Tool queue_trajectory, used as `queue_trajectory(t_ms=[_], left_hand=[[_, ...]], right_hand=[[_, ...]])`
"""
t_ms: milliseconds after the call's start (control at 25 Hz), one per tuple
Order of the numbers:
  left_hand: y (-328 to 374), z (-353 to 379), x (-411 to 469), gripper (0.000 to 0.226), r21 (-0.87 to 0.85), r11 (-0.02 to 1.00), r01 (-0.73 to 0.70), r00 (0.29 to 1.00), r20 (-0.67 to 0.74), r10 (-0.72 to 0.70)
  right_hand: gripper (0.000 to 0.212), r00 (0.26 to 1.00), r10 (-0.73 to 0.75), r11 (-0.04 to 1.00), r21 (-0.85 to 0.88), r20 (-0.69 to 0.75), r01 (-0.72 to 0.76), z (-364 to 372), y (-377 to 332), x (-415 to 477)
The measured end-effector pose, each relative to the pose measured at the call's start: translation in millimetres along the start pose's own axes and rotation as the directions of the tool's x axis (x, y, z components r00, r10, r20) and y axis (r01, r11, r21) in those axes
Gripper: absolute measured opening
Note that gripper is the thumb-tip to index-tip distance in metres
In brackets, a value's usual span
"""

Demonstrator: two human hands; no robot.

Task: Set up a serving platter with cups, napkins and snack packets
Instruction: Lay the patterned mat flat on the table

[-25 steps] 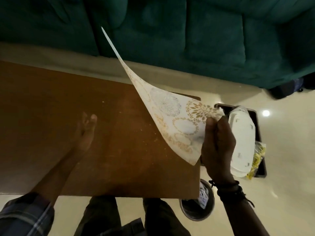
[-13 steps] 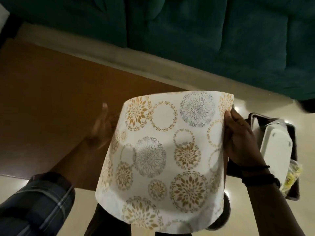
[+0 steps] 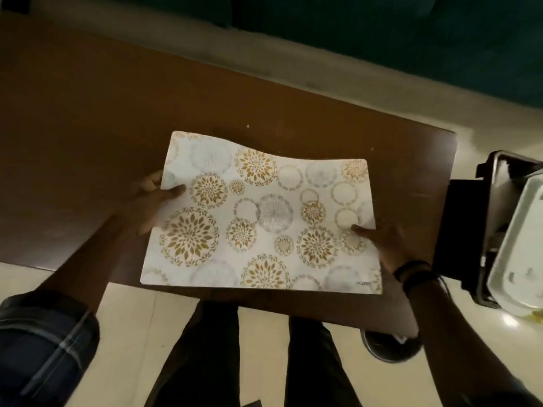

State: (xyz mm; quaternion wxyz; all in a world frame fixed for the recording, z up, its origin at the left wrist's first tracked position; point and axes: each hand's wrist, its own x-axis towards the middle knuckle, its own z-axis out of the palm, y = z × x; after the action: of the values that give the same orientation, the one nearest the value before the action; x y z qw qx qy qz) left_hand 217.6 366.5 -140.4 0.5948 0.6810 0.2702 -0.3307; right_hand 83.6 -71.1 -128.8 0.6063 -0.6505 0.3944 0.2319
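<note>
A white placemat printed with gold and grey flower circles is spread pattern-up over the near right part of the brown wooden table. My left hand grips its left edge, thumb on top. My right hand grips its right edge near the lower corner. The mat's far edge is slightly wavy and its near edge reaches the table's front edge. A white serving platter lies in a dark tray off the table's right end.
A dark green sofa runs along the far side beyond a strip of pale floor. A round metal bin stands on the floor under the table's near right corner. My legs stand at the table's front edge.
The placemat was held up by my right hand alone, then turned pattern-up. Now both hands hold it, lowered flat over the table. The view has shifted toward the table.
</note>
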Motion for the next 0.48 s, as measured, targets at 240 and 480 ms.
queue_trajectory(t_ms=[240,480], left_hand=[[1,-4,15,0.052,-0.015,1.0,-0.022,0.989,-0.145,0.019],[-5,-19,18,0.054,0.057,0.993,-0.104,0.959,-0.259,0.115]], right_hand=[[0.037,0.99,0.037,0.999,0.013,-0.134,-0.036,43,38,10],[0.042,0.98,-0.075,0.992,-0.118,-0.182,0.054,69,40,12]])
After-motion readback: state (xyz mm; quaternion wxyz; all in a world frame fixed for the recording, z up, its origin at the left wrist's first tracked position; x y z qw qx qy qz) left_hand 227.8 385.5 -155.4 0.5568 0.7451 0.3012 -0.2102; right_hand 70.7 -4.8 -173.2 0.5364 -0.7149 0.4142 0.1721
